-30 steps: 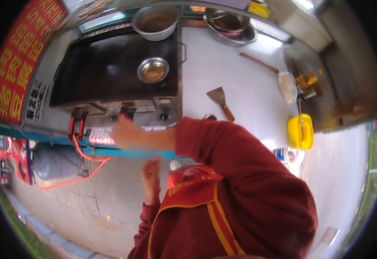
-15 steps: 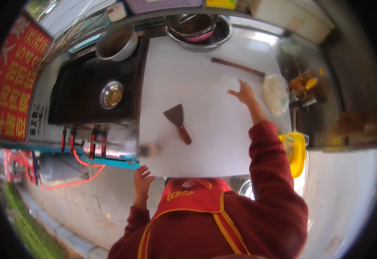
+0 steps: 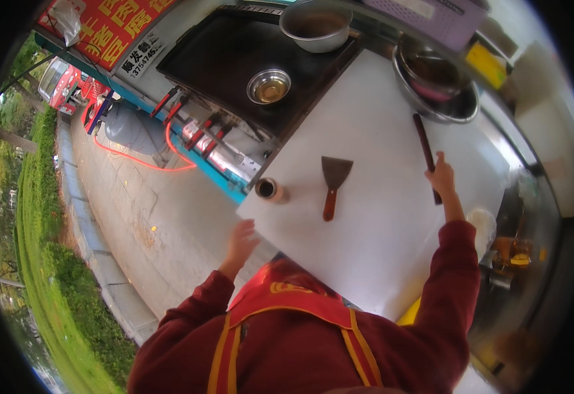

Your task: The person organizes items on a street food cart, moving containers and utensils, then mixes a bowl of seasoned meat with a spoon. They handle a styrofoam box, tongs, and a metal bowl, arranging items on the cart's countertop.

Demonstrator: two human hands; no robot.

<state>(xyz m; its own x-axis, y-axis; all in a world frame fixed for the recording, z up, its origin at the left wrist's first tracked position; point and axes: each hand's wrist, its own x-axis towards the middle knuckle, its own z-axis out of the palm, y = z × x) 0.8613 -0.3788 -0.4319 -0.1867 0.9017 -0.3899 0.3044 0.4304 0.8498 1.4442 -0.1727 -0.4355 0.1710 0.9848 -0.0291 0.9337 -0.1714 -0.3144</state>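
On the white work board (image 3: pixel 379 243), my right hand (image 3: pixel 442 178) is closed around a slim dark rolling pin (image 3: pixel 422 133). One end of the pin points toward the steel bowls. My left hand (image 3: pixel 239 241), slightly blurred, hangs in the air off the board's near left corner, fingers loosely apart and holding nothing. A scraper (image 3: pixel 334 184) with a wide metal blade and reddish-brown handle lies between my hands. Close to the board's left edge stands a small jar (image 3: pixel 267 189) with a dark top. My right forearm partly covers a pale, whitish bag (image 3: pixel 482 230).
A black griddle (image 3: pixel 224 56) at the upper left bears a small steel bowl (image 3: pixel 268 87) of yellowish liquid and a larger metal pot (image 3: pixel 316 26). Nested bowls (image 3: pixel 461 105) stand at the board's far corner. An orange hose (image 3: pixel 129 154) runs below the griddle.
My view has turned, so the board appears slanted. My right hand has gone from open beside the rolling pin to gripping it, and the pin has swung round. My left hand remains empty.
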